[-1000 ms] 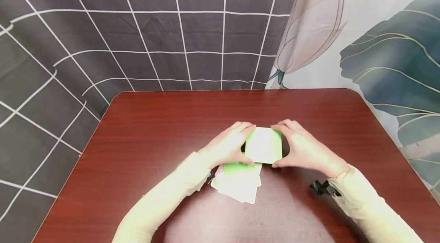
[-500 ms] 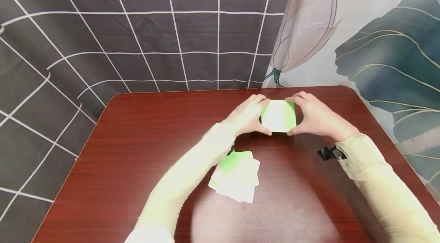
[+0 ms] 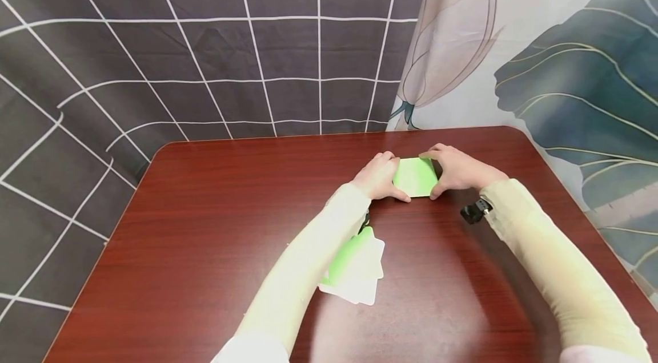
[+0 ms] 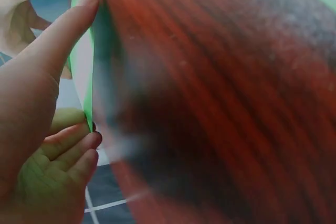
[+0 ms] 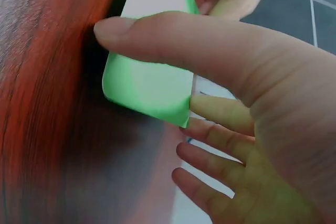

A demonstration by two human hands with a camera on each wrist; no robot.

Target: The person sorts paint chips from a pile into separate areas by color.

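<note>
Reddish-brown wood-grain table (image 3: 205, 226) with rounded corners; loose stack of green-and-white cards (image 3: 354, 269) lying flat near the front middle, single green card (image 3: 415, 176) toward the far edge.

I am watching the left hand (image 3: 379, 176) and the right hand (image 3: 457, 171) pinching a green card (image 3: 414, 176) between them, low over the far part of the red-brown table (image 3: 216, 203). A loose pile of green-and-white cards (image 3: 356, 267) is lying nearer, partly under the left sleeve (image 3: 308, 266).
</note>
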